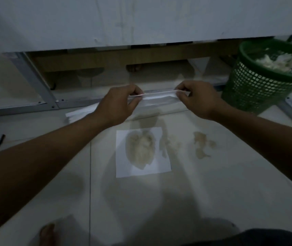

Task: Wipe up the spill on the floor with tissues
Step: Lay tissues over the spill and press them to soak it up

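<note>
Here, over the pale floor point(212, 192), the left hand point(118, 103) and right hand point(198, 100) each pinch an end of a fresh tissue point(159, 98), best kept taut and lowered flat onto the bare spill point(202, 144) beside the soaked tissue point(141, 153).

green mesh basket point(258, 86), metal frame point(35, 80), black pen point(0, 142)

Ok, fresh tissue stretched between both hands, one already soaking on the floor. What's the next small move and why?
Probably lower the fresh tissue, pinched by the left hand and right hand, onto the bare spill patch to the right. The laid tissue covers only the larger puddle and is already soaked through; that right patch lies uncovered.
</note>
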